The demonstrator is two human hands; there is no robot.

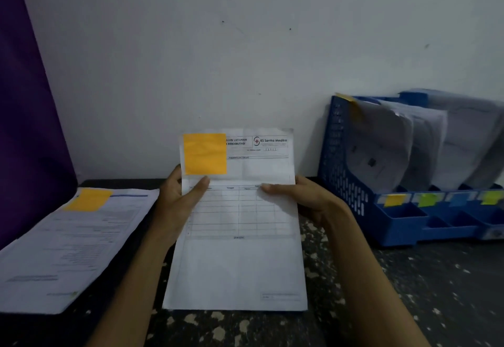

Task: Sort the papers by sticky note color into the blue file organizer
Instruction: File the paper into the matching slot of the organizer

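Observation:
I hold a white printed form [240,259] upright in front of me with both hands. An orange sticky note [205,153] covers its top left corner. My left hand [180,199] grips the sheet's left edge, thumb just under the note. My right hand [297,196] pinches the right edge at about the same height. The blue file organizer [351,191] stands at the right against the wall, with papers leaning in its slots. Its front carries small labels: orange [394,200], green [428,199], blue [459,200] and yellow-green [491,198].
A stack of papers [68,248] lies flat at the left, its top sheet bearing an orange sticky note [88,200]. A purple surface [24,117] rises behind it. The tabletop [409,292] is dark and speckled. A white wall [245,46] closes the back.

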